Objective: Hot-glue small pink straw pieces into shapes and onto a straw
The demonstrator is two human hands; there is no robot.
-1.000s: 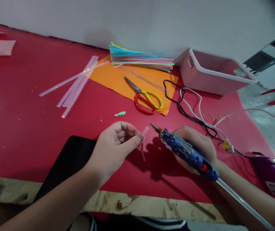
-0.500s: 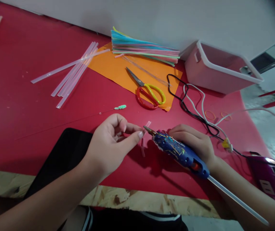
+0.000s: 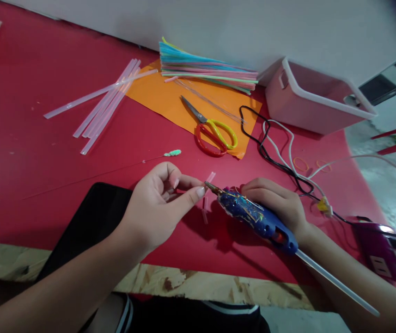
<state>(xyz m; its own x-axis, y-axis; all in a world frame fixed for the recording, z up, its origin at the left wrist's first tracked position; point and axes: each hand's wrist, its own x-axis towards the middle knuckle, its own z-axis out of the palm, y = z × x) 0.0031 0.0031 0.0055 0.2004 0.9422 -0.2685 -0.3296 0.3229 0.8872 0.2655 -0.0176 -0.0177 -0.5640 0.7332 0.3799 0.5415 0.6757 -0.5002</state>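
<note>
My right hand (image 3: 283, 203) is wrapped round a blue hot glue gun (image 3: 253, 215), with a clear glue stick (image 3: 338, 283) jutting from its back end. Hardened glue strands and glitter coat the gun's front. Its metal nozzle meets the fingertips of my left hand (image 3: 163, 203), whose thumb and index finger are pinched together; what they hold is too small to make out. Just beyond and below those fingertips lie short translucent pink pieces (image 3: 205, 210) on the red tabletop (image 3: 45, 162). A thin wire with a green fuzzy tip (image 3: 173, 153) rests past my left hand.
Scissors (image 3: 215, 134) lie on an orange sheet (image 3: 170, 104) beside bundled pipe cleaners (image 3: 208, 69). Several glue sticks (image 3: 106, 106) are stacked at left. A black phone-like slab (image 3: 87, 226) sits under my left arm. A pink bin (image 3: 308, 101), cables (image 3: 270, 159) and a purple power strip (image 3: 380, 252) stand right.
Both hands stay nearly in place, with the glue gun's nozzle still at my left fingertips. The whole view has shifted very slightly.
</note>
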